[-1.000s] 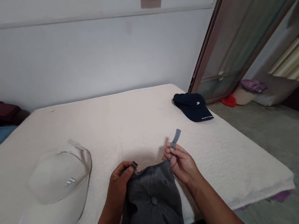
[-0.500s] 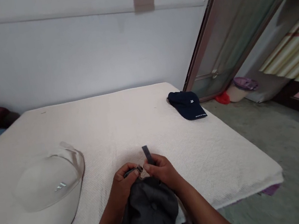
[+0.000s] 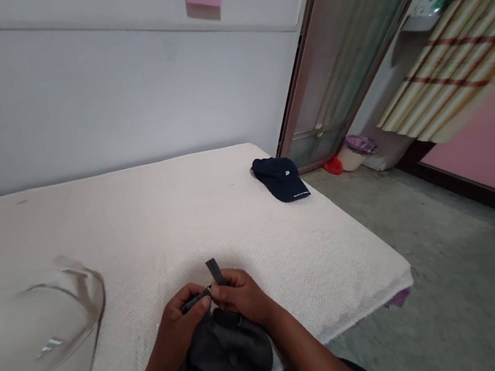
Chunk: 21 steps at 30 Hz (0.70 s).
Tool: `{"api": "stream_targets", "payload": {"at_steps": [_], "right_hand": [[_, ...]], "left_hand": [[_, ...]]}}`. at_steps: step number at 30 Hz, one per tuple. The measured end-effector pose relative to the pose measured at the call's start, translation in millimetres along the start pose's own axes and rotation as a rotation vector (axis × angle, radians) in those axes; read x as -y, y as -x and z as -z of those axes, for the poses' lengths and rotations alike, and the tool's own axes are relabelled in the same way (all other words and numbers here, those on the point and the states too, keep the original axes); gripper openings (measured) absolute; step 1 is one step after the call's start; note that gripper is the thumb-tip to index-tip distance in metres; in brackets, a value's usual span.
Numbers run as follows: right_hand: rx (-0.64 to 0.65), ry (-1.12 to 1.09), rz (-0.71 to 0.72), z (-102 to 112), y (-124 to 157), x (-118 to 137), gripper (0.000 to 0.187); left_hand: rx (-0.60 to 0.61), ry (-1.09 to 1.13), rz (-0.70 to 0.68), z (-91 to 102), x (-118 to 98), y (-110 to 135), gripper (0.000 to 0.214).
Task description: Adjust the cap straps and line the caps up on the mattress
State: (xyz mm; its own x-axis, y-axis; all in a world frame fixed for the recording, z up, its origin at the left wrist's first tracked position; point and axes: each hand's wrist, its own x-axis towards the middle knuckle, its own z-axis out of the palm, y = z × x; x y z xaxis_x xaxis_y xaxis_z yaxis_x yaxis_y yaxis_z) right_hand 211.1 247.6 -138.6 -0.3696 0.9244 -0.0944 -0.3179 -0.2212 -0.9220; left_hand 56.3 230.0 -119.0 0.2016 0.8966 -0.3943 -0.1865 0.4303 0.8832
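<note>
A dark grey cap (image 3: 229,364) hangs below my hands at the lower middle of the view, its back strap toward the bed. Pinched in my left hand (image 3: 183,311) is the buckle end of the strap (image 3: 193,300), with a bit of metal showing at the fingertips. My right hand (image 3: 241,293) pinches the loose strap tail (image 3: 215,271), whose free end sticks up above the fingers. The fingertips of both hands nearly meet at the buckle. Whether the tail passes through the buckle is hidden by my fingers.
A pale visor hat (image 3: 42,343) lies on the white bedspread (image 3: 141,227) at left. Toward the far right corner of the bed sits a navy cap (image 3: 280,179). Beyond are a sliding door (image 3: 319,74), a bin (image 3: 355,153) and a striped curtain (image 3: 443,54).
My view has turned right, so everything appears shifted left. My two hands have come closer together, bringing the strap tail against the buckle.
</note>
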Motion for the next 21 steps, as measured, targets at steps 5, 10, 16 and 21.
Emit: {"api": "stream_targets", "payload": {"at_steps": [5,10,16,21], "right_hand": [[-0.007,0.041,-0.013,7,3,8,0.039],[-0.007,-0.059,-0.063,14,7,13,0.028],[0.079,-0.17,-0.101,9,8,12,0.016],[0.101,-0.057,-0.165,5,2,10,0.014]], "left_hand": [[-0.032,0.168,0.0,3.1,5,-5,0.019],[0.006,0.299,-0.051,7.1,4,-4,0.012],[0.049,0.331,-0.058,10.1,2,0,0.007],[0.085,0.362,-0.063,9.9,-2,1,0.007]]}}
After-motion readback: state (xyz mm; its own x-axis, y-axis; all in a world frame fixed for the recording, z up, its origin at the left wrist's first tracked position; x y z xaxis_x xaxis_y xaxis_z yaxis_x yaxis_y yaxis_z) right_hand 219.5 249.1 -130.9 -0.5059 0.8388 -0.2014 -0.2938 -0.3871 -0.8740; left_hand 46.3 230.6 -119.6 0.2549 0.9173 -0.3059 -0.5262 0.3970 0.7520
